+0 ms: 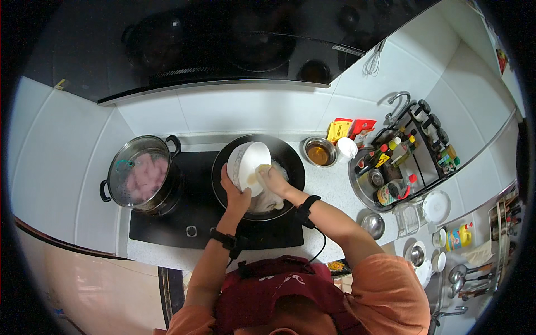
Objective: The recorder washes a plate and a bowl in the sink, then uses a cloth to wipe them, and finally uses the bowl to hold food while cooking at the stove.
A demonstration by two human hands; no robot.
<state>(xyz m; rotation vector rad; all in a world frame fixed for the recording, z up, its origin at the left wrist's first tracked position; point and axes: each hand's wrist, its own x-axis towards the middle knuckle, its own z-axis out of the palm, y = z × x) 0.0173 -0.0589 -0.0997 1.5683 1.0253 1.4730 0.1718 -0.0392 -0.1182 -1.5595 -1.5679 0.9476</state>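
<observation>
My left hand (236, 190) grips the rim and side of a white bowl (247, 161), which is tilted over a black wok (299, 167) on the cooktop. Inside the bowl's lower edge is a little yellowish matter. My right hand (274, 181) is at the bowl's mouth with its fingers closed on a small pale yellowish thing; what it is, I cannot tell. Pale food (266, 203), partly hidden by my hands, lies in the wok below, with some steam or liquid around it.
A glass-lidded pot (144, 176) with pinkish contents stands left on the black cooktop (197, 201). Right of the wok are a metal bowl of brown liquid (319, 153), a white lidded jar (346, 148), seasoning packets (339, 130), a ladle (372, 226) and a tray of bottles (356, 188). The range hood overhangs the back.
</observation>
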